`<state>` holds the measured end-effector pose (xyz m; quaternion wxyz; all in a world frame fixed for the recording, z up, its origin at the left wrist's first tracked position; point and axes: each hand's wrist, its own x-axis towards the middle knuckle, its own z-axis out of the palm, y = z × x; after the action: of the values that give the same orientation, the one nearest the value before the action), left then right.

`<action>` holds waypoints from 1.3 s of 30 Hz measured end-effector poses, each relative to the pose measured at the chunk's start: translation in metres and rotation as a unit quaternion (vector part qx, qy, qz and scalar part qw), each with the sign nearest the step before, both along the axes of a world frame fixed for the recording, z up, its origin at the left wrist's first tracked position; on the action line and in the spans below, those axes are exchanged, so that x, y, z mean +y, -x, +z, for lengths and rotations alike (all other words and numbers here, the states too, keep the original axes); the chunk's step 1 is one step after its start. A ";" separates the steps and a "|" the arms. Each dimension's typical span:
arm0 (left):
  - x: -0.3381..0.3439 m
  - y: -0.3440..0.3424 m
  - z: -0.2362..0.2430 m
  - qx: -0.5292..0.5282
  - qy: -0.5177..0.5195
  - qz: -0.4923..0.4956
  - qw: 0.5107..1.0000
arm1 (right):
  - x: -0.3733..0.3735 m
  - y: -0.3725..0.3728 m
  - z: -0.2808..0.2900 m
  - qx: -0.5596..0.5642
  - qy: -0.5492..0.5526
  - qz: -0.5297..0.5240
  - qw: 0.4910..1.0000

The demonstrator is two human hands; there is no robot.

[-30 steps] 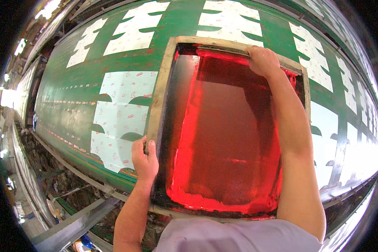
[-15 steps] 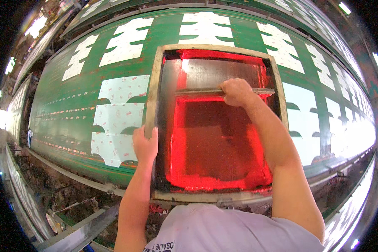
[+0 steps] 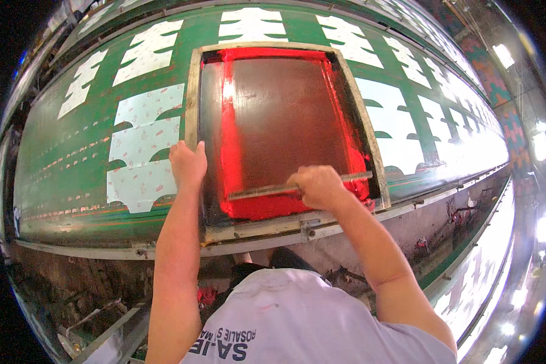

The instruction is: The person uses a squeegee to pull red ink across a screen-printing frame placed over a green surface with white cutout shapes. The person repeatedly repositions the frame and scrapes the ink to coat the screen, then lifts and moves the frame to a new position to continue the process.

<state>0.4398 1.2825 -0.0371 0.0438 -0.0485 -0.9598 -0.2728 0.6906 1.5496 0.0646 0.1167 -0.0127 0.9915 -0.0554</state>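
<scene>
From my remote seat I saw the right hand [image 3: 316, 185] in the lower centre of the frame, its grip wrapped tight around a long squeegee [image 3: 273, 190] that lay almost level across the near end of the printing screen [image 3: 285, 115]. The fingers curled over the bar's top edge, so the grip was fully closed on it, with no gap I could make out. The squeegee's blade sat in a thick band of red ink [image 3: 258, 206] pooled along the screen's lower edge, and more red ran up the left and right inner sides of the mesh.

The left hand [image 3: 188, 164], left of centre, rested flat on the wooden frame [image 3: 193, 97] of the screen, on its left rail. Its grip was loose, fingers together and pressing down rather than clasping anything; the thumb side I could not tell.

The screen lay on a long green tabletop [image 3: 60, 182] that curved across the whole upper frame. White cut fabric pieces [image 3: 142, 151] sat just beside the screen, touching the tabletop, in rows on both sides.
</scene>
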 end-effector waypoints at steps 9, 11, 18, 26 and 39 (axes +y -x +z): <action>0.010 -0.011 0.016 0.004 0.067 0.028 0.997 | -0.027 -0.079 -0.011 0.108 0.063 0.046 0.991; 0.014 -0.011 0.016 -0.002 0.081 0.032 0.996 | -0.021 -0.088 -0.012 0.119 0.087 0.051 0.988; 0.028 -0.014 0.018 -0.003 0.170 0.097 0.981 | 0.074 -0.133 -0.014 0.213 0.269 0.041 0.939; 0.034 -0.008 0.018 -0.029 0.204 0.104 0.973 | 0.228 -0.132 -0.035 0.281 0.112 -0.312 0.900; 0.003 0.005 -0.006 -0.041 0.054 0.057 0.996 | 0.250 -0.066 -0.060 0.214 0.146 -0.422 0.869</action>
<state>0.4348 1.2854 -0.0432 0.0174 0.0157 -0.9753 -0.2198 0.7564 1.7995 0.0049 -0.1358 0.3784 0.8837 -0.2397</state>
